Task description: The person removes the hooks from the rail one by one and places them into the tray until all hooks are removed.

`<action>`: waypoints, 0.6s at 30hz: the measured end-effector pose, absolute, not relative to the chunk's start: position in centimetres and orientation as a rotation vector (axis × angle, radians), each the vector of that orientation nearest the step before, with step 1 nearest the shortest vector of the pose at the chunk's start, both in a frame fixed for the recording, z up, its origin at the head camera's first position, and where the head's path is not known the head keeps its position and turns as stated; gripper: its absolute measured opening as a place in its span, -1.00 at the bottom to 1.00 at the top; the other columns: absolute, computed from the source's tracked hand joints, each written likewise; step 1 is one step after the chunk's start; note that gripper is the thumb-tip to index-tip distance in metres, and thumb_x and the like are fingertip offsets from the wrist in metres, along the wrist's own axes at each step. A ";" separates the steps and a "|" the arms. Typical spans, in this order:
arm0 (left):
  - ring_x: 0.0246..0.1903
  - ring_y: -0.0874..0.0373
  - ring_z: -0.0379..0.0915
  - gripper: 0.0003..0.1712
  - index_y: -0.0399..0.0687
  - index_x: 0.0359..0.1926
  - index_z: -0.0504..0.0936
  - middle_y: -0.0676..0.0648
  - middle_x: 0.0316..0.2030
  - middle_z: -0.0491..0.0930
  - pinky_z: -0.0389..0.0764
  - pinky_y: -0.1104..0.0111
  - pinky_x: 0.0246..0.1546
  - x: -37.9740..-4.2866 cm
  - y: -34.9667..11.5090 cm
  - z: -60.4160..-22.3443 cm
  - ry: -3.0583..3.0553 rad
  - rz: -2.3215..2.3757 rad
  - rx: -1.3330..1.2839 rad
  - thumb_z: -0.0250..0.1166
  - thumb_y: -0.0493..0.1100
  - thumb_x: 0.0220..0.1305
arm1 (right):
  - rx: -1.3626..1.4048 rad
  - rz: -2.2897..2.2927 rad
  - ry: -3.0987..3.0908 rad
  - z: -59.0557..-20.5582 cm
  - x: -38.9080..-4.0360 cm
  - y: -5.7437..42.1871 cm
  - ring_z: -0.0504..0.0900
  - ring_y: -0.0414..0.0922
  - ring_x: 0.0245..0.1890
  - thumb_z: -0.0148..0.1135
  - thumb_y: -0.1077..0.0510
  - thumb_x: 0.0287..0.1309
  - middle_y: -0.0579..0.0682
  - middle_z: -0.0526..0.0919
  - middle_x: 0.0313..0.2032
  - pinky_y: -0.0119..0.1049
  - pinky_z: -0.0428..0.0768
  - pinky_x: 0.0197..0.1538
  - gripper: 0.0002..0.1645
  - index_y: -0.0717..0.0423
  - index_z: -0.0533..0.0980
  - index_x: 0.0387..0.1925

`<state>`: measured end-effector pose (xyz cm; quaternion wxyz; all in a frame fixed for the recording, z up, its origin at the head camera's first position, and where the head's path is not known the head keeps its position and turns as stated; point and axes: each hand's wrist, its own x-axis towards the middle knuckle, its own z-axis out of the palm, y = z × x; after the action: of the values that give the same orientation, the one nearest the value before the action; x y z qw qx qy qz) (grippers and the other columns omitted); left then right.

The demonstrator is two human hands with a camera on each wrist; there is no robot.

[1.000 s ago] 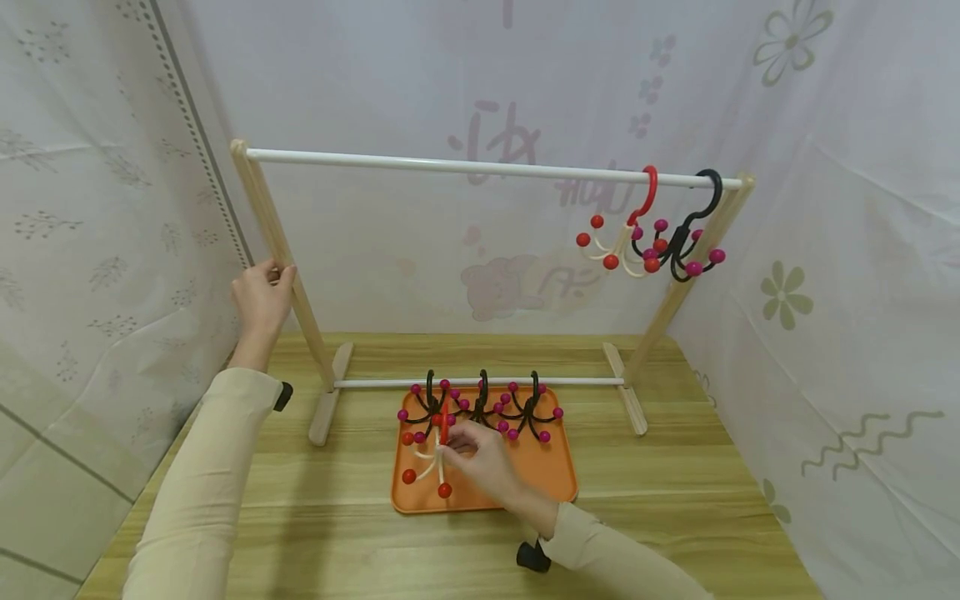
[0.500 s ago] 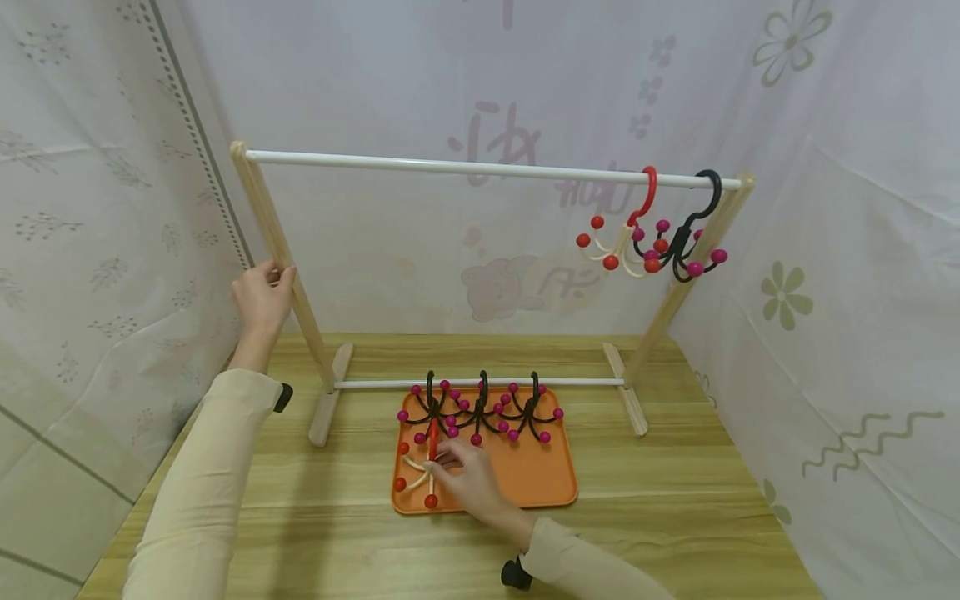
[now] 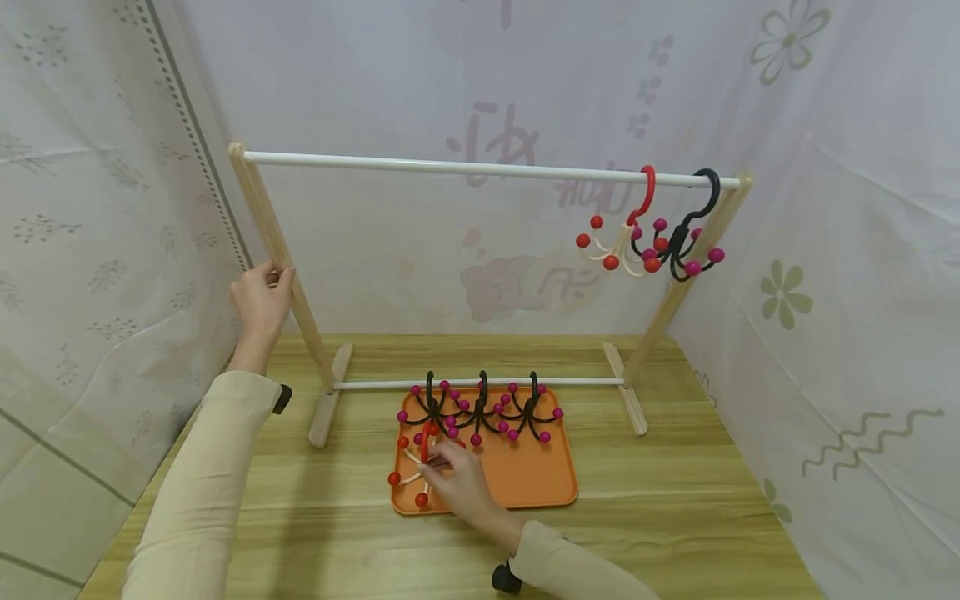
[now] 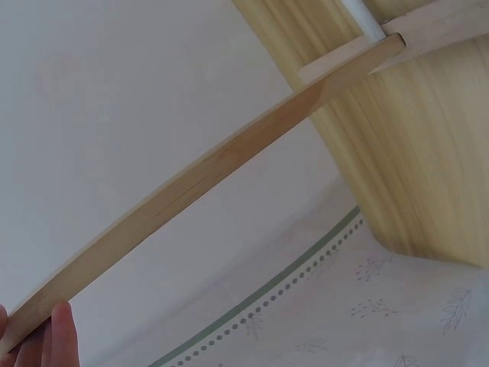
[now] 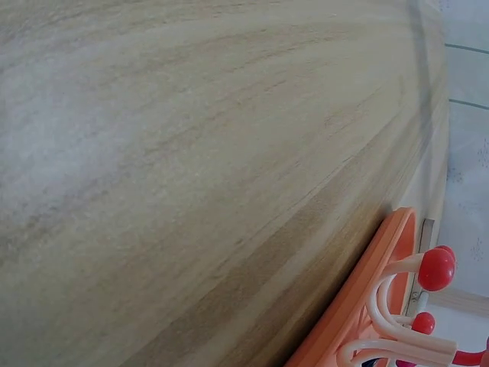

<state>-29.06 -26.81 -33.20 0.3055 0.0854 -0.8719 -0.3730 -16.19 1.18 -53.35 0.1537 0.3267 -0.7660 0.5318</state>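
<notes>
In the head view my right hand (image 3: 461, 485) pinches the red hook of a cream claw-shaped hanger (image 3: 424, 443) with red ball tips. This hanger is at the left front of an orange tray (image 3: 534, 477). Its cream arms and red balls show beside the tray's rim in the right wrist view; that hand is out of frame there. My left hand (image 3: 261, 303) grips the left wooden post (image 4: 183, 183) of a rack. Behind the right hand, three black hangers (image 3: 529, 408) with magenta balls lie in a row on the tray.
From the right end of the rack's white top rail (image 3: 450, 167) hang a cream hanger (image 3: 624, 240) with a red hook and a black one (image 3: 678, 240). A lower white bar (image 3: 375, 384) runs behind the tray. Patterned curtains enclose the wooden table (image 3: 360, 533).
My right hand has shifted left and toward the tray's front left corner, carrying the cream hanger along. The left hand stays on the post.
</notes>
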 end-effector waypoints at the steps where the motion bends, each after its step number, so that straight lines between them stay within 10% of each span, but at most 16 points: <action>1: -0.23 -0.18 0.49 -0.63 -0.40 -0.32 0.53 -0.38 -0.25 0.53 0.47 0.06 -0.22 -29.1 -26.8 -33.2 -2.307 -0.990 0.224 0.02 -0.10 0.28 | 0.942 1.525 -2.194 -53.3 -16.2 1.2 0.55 -0.34 -0.44 0.25 0.31 -0.02 -0.08 0.54 -0.43 -0.56 0.51 -0.37 -0.89 0.20 0.50 -0.38; 18: -0.25 -0.19 0.49 -0.64 -0.41 -0.34 0.53 -0.39 -0.27 0.54 0.48 0.05 -0.24 -29.2 -26.9 -33.4 -2.299 -0.965 0.209 0.02 -0.13 0.28 | 0.881 1.578 -2.197 -49.0 -15.7 2.2 0.58 -0.21 -0.51 0.32 0.27 -0.09 0.07 0.55 -0.42 -0.32 0.58 -0.46 -0.76 0.25 0.52 -0.31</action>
<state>-29.20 -26.86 -33.36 0.3141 0.0791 -0.8723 -0.3662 -15.67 2.17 -48.95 0.1477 0.3062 -0.7638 0.5487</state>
